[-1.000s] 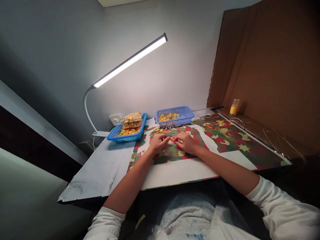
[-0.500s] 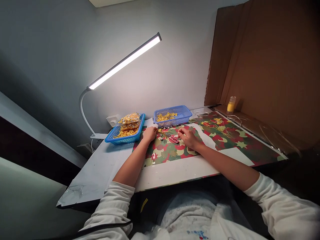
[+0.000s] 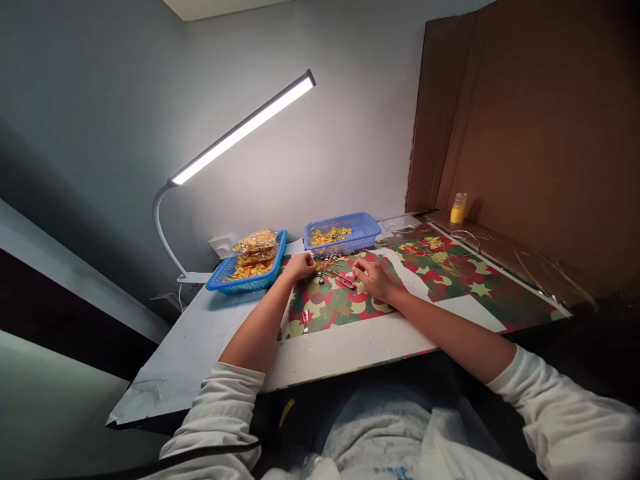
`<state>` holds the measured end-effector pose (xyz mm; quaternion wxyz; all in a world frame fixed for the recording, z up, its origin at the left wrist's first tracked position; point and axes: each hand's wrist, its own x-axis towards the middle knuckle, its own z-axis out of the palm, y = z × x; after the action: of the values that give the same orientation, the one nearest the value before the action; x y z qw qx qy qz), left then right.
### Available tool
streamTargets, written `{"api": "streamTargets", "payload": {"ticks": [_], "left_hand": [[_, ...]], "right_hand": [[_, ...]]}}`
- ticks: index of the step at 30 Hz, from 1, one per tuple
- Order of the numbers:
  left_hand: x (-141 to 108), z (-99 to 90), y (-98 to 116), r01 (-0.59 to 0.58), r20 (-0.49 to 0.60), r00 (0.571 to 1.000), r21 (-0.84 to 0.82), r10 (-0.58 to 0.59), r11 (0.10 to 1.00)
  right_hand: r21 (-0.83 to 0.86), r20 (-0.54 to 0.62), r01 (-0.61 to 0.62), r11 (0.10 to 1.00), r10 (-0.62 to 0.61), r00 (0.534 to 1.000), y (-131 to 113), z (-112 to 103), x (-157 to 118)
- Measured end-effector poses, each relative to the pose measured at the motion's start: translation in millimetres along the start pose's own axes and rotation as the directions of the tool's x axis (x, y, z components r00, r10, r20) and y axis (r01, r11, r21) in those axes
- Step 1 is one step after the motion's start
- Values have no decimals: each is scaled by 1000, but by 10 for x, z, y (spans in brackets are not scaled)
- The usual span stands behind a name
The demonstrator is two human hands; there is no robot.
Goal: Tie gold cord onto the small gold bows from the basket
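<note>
My left hand (image 3: 301, 265) is closed at the left end of a small bunch of yellow bows and thin cords (image 3: 327, 268) on the camouflage-patterned sheet (image 3: 340, 308). What its fingers pinch is too small to name. To the right, my right hand (image 3: 373, 277) is closed, thumb and fingertips together, and any item between them cannot be made out. A pink-handled tool (image 3: 346, 283) lies between the hands, nearer the right one. Small shiny round pieces (image 3: 321, 281) are scattered close to the cords.
Behind my hands stands a blue-violet basket (image 3: 367, 230) with yellow bows. At the left a blue basket (image 3: 240, 285) holds bagged yellow pieces beside a lit lamp (image 3: 245, 130). More yellow bows with cords (image 3: 437, 248) and a yellow bottle (image 3: 457, 209) are at the right.
The view has shifted slightly. The cords near my left hand lie a little differently, and my right hand keeps nearly the same pinched pose.
</note>
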<state>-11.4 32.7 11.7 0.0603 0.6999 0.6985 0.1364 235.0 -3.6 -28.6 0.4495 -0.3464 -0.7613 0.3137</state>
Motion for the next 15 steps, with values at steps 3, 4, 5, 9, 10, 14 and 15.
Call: {"api": "streamTargets", "payload": {"ticks": [3, 4, 5, 9, 10, 14, 15], "left_hand": [[-60, -31, -18, -50, -67, 997, -49, 46, 998], [-93, -38, -15, -75, -118, 991, -102, 63, 992], [-133, -41, -5, -102, -179, 981, -187, 68, 977], [-377, 2, 111, -101, -260, 949, -786, -177, 610], [-453, 25, 154, -62, -176, 957, -901, -231, 429], [-721, 132, 327, 77, 75, 974, -997, -215, -3], [-765, 156, 360, 118, 126, 976, -991, -179, -57]], "right_hand": [[10, -1, -4, 1000, 4, 1000, -12, 2, 0], [13, -4, -5, 1000, 5, 1000, -16, 3, 1], [15, -9, -3, 1000, 4, 1000, -20, 3, 3], [49, -24, 10, 999, -9, 1000, -35, 7, 11], [75, -21, 13, 997, -12, 1000, -43, 13, 9], [200, 4, 5, 980, -6, 1000, -106, 57, -35], [221, 17, 3, 975, -7, 1000, -124, 70, -54]]}}
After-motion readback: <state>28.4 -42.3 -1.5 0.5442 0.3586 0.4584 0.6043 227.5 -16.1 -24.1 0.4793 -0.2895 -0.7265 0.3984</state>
